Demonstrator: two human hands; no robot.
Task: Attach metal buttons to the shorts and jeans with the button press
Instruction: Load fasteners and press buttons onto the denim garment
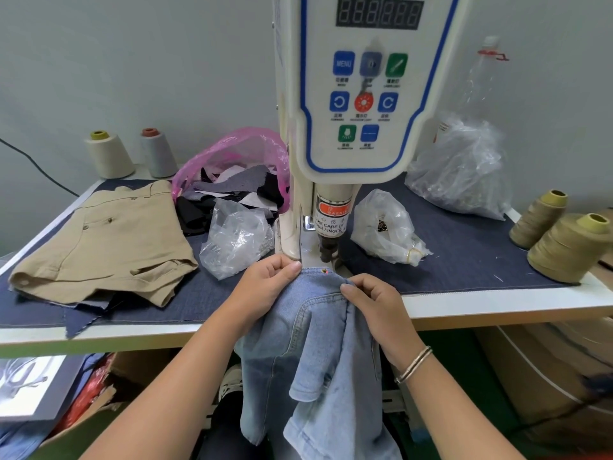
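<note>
Both hands pinch the waistband of the light-blue jeans (318,346): the left hand (265,283) has its grip on the band's left end, thumb pressed over curled fingers, and the right hand (374,303) nips the right end. Between them the band lies under the button press (351,94), a small metal button (323,270) with a red light spot showing on the denim. The press's lower die is hidden by the fabric; the jeans' legs drop below the worktop (497,303) edge and are cut off. Khaki shorts (102,240) lie left, beside plastic bags (237,240) whose contents are hard to make out. Thread cones (570,247) stand right.
</note>
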